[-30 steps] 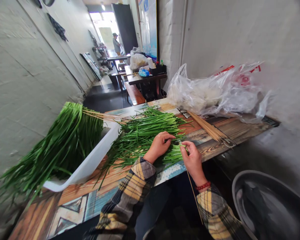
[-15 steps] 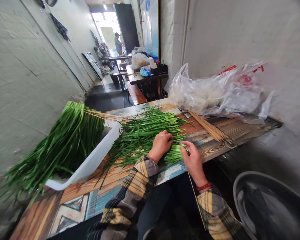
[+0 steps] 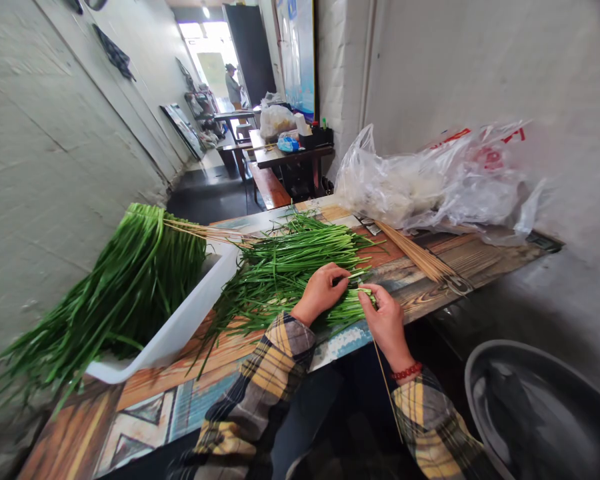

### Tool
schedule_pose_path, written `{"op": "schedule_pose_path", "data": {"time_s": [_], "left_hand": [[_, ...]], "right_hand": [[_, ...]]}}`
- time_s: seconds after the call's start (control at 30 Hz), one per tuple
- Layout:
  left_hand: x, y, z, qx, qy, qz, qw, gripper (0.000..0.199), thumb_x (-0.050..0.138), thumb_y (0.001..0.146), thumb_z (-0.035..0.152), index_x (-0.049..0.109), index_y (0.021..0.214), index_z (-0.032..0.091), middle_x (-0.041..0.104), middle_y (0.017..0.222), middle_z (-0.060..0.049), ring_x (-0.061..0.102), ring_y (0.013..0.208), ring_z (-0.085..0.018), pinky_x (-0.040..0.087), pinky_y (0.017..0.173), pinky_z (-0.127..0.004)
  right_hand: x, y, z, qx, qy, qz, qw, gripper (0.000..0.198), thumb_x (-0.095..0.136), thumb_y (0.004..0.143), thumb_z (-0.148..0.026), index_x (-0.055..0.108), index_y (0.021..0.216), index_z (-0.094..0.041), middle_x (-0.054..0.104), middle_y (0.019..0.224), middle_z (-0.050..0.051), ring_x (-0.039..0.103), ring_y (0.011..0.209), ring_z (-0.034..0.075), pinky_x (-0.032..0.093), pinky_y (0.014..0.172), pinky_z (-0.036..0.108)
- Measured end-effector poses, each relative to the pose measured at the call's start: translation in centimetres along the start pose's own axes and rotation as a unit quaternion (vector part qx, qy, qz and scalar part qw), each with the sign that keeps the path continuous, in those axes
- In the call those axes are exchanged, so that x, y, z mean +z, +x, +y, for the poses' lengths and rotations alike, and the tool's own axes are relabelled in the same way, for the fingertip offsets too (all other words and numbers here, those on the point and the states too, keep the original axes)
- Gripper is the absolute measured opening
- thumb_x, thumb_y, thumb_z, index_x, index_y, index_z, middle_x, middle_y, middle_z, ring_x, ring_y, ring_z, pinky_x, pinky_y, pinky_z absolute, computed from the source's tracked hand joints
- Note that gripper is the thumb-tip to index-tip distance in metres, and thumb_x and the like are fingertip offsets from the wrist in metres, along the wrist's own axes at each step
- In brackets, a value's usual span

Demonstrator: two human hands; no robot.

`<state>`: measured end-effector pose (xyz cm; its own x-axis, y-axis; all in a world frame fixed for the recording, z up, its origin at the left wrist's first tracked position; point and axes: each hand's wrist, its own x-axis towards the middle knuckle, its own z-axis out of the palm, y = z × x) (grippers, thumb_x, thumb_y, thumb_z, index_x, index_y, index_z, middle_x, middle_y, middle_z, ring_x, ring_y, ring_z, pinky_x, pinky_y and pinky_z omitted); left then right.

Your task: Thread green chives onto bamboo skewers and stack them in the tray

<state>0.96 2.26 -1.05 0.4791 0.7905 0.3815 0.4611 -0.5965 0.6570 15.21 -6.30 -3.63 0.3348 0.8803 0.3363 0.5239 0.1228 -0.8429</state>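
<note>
Loose garlic chives lie spread over the table, their pale stem ends pointing right. My left hand is closed in a pinch among the stems, holding chives by their pale ends. Close to its right, my right hand grips a thin bamboo skewer that slants down toward my forearm. A small row of chive stems lies between the two hands, at the right fingertips. The skewer's tip is hidden by fingers and stems.
A white tray at left carries a thick pile of skewered chives. Several bare skewers lie at right before a clear plastic bag. A grey basin stands low at right. A person stands far back.
My left hand has lifted slightly and its fingers now bring chive ends toward my right hand. The right hand and skewer have barely moved; the view shifted a little.
</note>
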Motion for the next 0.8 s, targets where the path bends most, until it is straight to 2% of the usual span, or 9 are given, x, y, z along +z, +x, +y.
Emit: {"op": "schedule_pose_path", "data": {"time_s": [0.1, 0.4, 0.8], "left_hand": [[-0.05, 0.04, 0.05, 0.013, -0.015, -0.006, 1.0, 0.017, 0.054, 0.086, 0.021, 0.071, 0.086, 0.017, 0.065, 0.083, -0.004, 0.059, 0.08, -0.014, 0.046, 0.074, -0.026], [-0.13, 0.09, 0.4, 0.016, -0.037, -0.008, 0.999, 0.01, 0.061, 0.079, 0.014, 0.07, 0.077, 0.016, 0.064, 0.076, -0.003, 0.058, 0.075, -0.013, 0.044, 0.071, -0.024], [-0.04, -0.02, 0.64, 0.024, -0.05, -0.003, 0.998, 0.01, 0.061, 0.079, 0.014, 0.07, 0.077, 0.016, 0.064, 0.075, -0.003, 0.057, 0.075, -0.013, 0.044, 0.07, -0.024]], "right_hand": [[0.01, -0.1, 0.03, -0.003, 0.007, 0.005, 1.0, 0.031, 0.05, 0.087, -0.042, 0.067, 0.098, -0.018, 0.072, 0.091, 0.007, 0.064, 0.079, 0.02, 0.046, 0.074, 0.031], [0.06, -0.1, 0.23, -0.015, 0.018, 0.004, 1.0, 0.029, 0.05, 0.088, -0.04, 0.067, 0.1, -0.019, 0.072, 0.096, 0.007, 0.066, 0.084, 0.021, 0.047, 0.076, 0.032], [-0.03, 0.11, -0.06, -0.014, 0.023, -0.003, 1.0, 0.028, 0.05, 0.087, -0.037, 0.067, 0.098, -0.018, 0.072, 0.095, 0.006, 0.066, 0.085, 0.021, 0.048, 0.078, 0.033]]}}
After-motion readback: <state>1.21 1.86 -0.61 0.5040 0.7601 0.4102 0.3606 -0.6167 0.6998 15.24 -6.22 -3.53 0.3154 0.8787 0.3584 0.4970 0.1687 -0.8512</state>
